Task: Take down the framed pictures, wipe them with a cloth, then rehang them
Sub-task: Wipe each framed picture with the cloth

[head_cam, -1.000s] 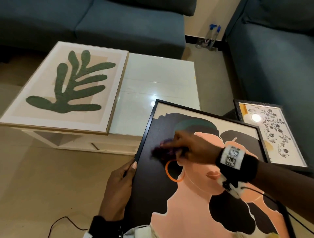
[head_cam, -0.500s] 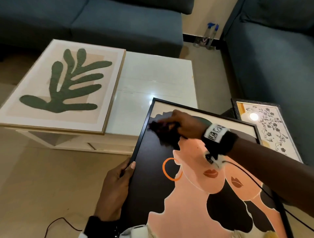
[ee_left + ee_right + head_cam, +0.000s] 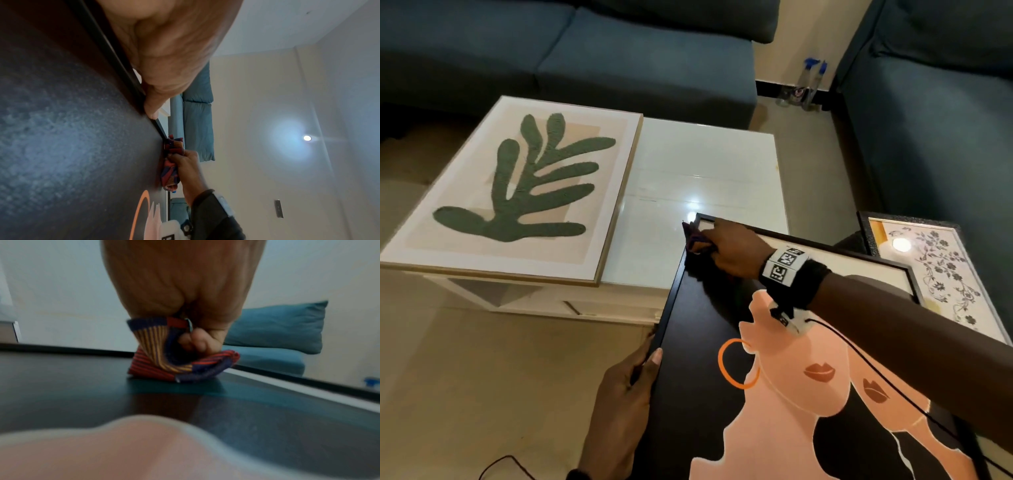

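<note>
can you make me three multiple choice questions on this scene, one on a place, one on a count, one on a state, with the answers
1. Where does the green leaf picture lie?
A. on the white table
B. on the sofa
C. on the floor

2. How many framed pictures are in view?
A. two
B. three
C. four

3. What is the right hand doing?
A. resting idle
B. gripping a striped cloth pressed to the portrait picture
C. lifting the floral picture

Answers: 1 A, it lies flat on the tabletop. 2 B, leaf, portrait and floral. 3 B, fingers curl round the cloth at the portrait's top left corner while the left hand holds its frame edge.
</note>
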